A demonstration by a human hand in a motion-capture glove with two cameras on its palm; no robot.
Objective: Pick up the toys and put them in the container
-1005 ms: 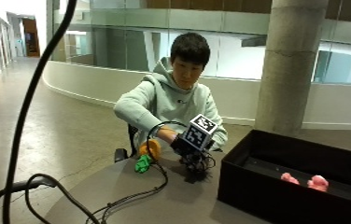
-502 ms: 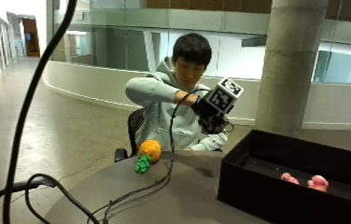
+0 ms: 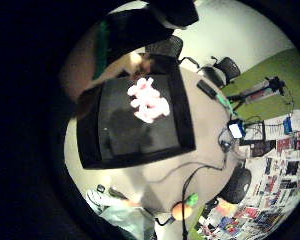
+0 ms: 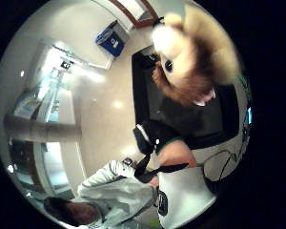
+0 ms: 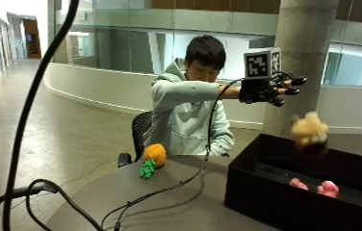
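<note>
Outside view: my right hand [image 5: 271, 90] is raised high at the end of an outstretched arm, above the near edge of the black box [image 5: 309, 192]. My fingers [image 5: 293, 82] are spread and hold nothing. A tan and brown plush toy [image 5: 309, 132] is in mid-air below the hand, over the box, clear of my fingers. A pink toy [image 5: 316, 186] lies on the box floor. An orange and green plush toy [image 5: 152, 160] sits on the worktop [image 5: 168, 207], well apart from the box, not yet collected.

Little finger side palm view: box directly below the palm, pink toy [image 3: 149, 100] inside it. Orange and green toy [image 3: 182, 207] on the worktop beyond the box, beside a black cable [image 3: 190, 190].

Thumb side palm view: tan plush [image 4: 195, 52] close to the palm, box interior behind it.

Risk, my judgement: the plush is falling from a height near the box wall; it could bounce or clip the rim and land outside on the worktop. Cables trailing across the worktop could snag my arm when I reach for the orange toy, or drag that toy toward the edge.
</note>
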